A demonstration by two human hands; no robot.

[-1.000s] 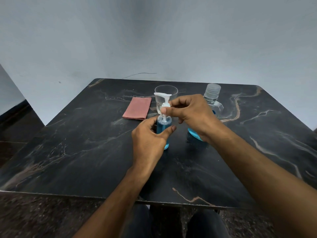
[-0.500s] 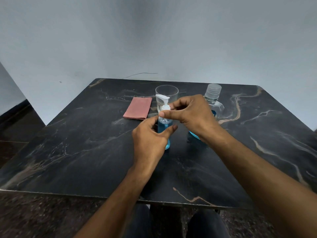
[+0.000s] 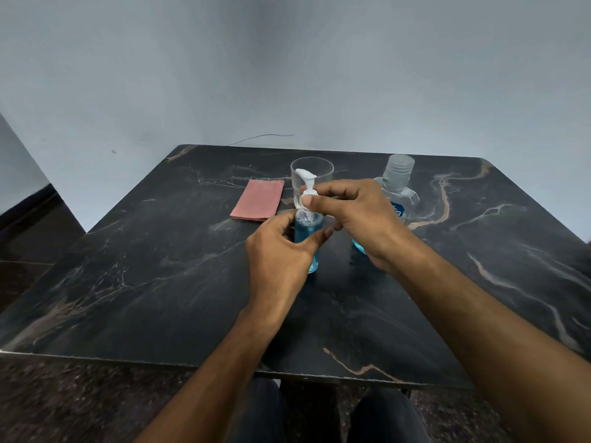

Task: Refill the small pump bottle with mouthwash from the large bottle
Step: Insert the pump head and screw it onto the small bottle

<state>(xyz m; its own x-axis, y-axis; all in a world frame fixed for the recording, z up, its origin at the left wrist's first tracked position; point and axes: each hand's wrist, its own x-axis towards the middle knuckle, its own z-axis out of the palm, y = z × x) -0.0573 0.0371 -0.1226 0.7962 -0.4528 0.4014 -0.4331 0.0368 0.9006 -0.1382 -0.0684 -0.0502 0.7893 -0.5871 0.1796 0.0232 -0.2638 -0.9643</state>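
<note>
- Near the middle of the desk (image 3: 134,282), toward its far edge: small pump bottle (image 3: 306,238) upright, base on the surface, blue liquid filling most of its body.
- Left hand (image 3: 281,254): fingers and thumb curled round the bottle body, steadying it.
- Right hand (image 3: 355,215): thumb and fingers pinching the white collar of the pump head (image 3: 307,183), just above the bottle neck.
- Change over the last second: pump nozzle pointed left and flat, then turned toward the camera, now points up-left again. Collar sits slightly proud of the neck. Judgement: the pump is being twisted on its thread; whether on or off cannot be told from nozzle angle alone.
- Large bottle (image 3: 396,193): stands behind the right hand, toward the far right corner, cap on, blue liquid low in it. Position unchanged.
- Clear glass (image 3: 311,174) directly behind the pump bottle, toward the far edge; looks empty. Pink cloth (image 3: 258,199) lying flat to its left.
- Meaning for task: small bottle already well filled and large bottle capped, so pouring is probably finished and this is the closing-up step.
</note>
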